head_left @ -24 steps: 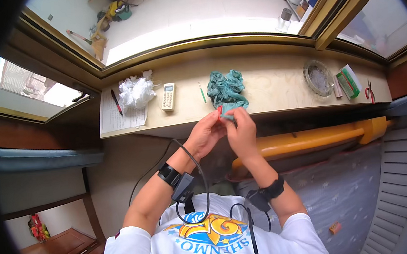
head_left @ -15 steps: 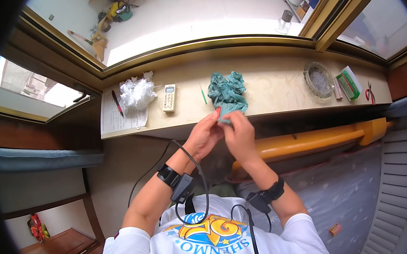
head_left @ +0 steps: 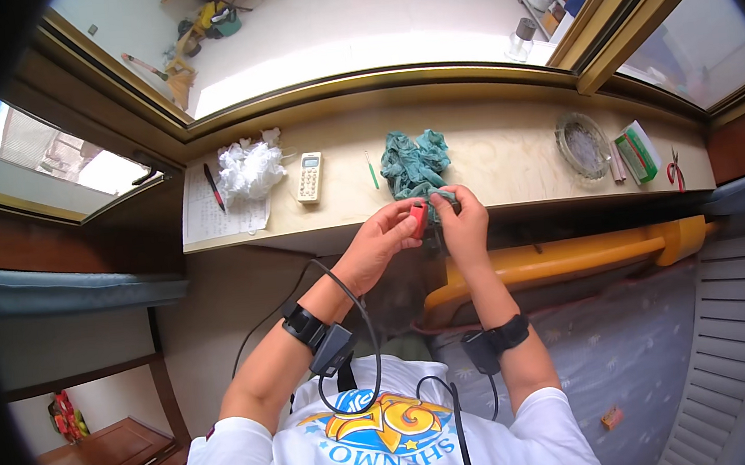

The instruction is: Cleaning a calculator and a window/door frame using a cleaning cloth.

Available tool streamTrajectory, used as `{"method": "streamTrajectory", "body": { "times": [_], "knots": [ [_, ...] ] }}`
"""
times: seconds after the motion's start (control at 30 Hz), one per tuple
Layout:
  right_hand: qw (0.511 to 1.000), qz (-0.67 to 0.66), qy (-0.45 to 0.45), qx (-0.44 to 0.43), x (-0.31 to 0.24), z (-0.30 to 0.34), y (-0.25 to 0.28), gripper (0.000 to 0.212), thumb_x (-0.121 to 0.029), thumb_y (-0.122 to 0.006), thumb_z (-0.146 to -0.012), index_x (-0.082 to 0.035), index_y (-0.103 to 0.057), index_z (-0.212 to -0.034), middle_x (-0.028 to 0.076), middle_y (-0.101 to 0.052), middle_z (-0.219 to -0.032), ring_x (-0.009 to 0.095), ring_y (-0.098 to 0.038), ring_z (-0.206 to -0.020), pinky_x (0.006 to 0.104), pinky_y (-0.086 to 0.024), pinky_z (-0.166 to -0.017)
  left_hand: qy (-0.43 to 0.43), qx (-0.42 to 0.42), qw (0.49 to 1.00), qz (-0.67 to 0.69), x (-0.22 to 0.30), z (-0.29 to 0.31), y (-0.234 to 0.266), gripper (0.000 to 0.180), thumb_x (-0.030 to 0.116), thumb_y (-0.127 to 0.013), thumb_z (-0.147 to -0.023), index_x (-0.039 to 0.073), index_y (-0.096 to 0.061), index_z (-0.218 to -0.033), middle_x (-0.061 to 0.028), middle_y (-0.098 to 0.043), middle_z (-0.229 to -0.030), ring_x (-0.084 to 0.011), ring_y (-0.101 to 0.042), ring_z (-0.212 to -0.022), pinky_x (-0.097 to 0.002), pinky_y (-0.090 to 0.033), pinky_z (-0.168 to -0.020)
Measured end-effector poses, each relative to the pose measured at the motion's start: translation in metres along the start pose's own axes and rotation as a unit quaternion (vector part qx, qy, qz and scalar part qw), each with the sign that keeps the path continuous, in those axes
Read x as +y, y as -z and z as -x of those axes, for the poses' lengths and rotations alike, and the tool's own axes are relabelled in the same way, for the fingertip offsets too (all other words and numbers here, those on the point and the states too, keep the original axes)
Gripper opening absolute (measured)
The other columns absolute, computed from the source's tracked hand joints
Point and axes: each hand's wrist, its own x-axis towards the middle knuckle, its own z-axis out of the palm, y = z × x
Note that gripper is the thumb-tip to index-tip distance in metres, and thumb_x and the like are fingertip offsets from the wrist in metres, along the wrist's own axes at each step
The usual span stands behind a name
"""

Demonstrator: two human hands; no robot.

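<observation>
My left hand is closed on a small red object with a dark top, held upright at the front edge of the sill; its exact kind is too small to tell. Close beside it, my right hand pinches a twisted end of the crumpled teal plastic bag. The rest of that bag lies bunched on the sill, just beyond my hands. To its left lies a thin green-handled tool.
Left on the pale sill are a cordless phone handset, a white crumpled bundle, a pen and a written sheet. A glass ashtray, green-and-white box and red scissors stand at right.
My right hand has shifted right and slightly away from my left. The red object has tilted upright and shows more, and the teal bag's end is now twisted between my right fingers.
</observation>
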Motion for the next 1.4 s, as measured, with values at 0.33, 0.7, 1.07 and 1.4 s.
{"method": "streamTrajectory", "body": {
  "times": [0.33, 0.7, 1.07, 1.4],
  "knots": [
    [0.958, -0.253, -0.127, -0.038, -0.023, 0.014, 0.009, 0.018, -0.012, -0.062, -0.091, 0.000, -0.059, -0.104, 0.000, -0.061, -0.089, 0.004, -0.054, -0.077, 0.0192, -0.044, -0.069, -0.027, 0.115, 0.988, -0.104, 0.003, 0.004, 0.012, 0.057, 0.015, -0.072, -0.081, 0.001, -0.046, -0.130, -0.0062, -0.055, -0.110, -0.0104, -0.057, -0.091, -0.0236, -0.047, -0.080],
    [0.993, -0.058, 0.020, -0.099, -0.027, 0.012, 0.014, 0.014, 0.000, -0.063, -0.083, 0.002, -0.061, -0.097, 0.005, -0.058, -0.093, 0.009, -0.055, -0.074, 0.0228, -0.046, -0.064, -0.082, 0.129, 0.941, -0.302, -0.009, -0.002, 0.022, 0.056, 0.011, -0.074, -0.077, 0.003, -0.048, -0.126, -0.0041, -0.056, -0.110, -0.0099, -0.056, -0.094, -0.0239, -0.049, -0.075],
    [0.961, 0.098, 0.172, -0.191, -0.031, 0.002, -0.003, 0.011, -0.001, -0.062, -0.079, 0.001, -0.062, -0.089, 0.014, -0.059, -0.085, 0.028, -0.061, -0.075, 0.0326, -0.049, -0.068, -0.154, 0.102, 0.871, -0.454, -0.007, -0.006, 0.015, 0.056, 0.011, -0.071, -0.067, 0.000, -0.051, -0.118, -0.0124, -0.060, -0.101, -0.0204, -0.059, -0.091, -0.0303, -0.048, -0.081],
    [0.955, 0.109, 0.164, -0.221, -0.039, 0.010, -0.002, 0.012, -0.003, -0.062, -0.077, -0.001, -0.060, -0.089, 0.015, -0.058, -0.086, 0.035, -0.059, -0.081, 0.0400, -0.048, -0.071, -0.201, 0.111, 0.866, -0.445, -0.014, -0.007, 0.023, 0.051, 0.011, -0.073, -0.068, 0.001, -0.053, -0.114, -0.0103, -0.062, -0.093, -0.0197, -0.060, -0.082, -0.0304, -0.049, -0.076]
  ]
}}
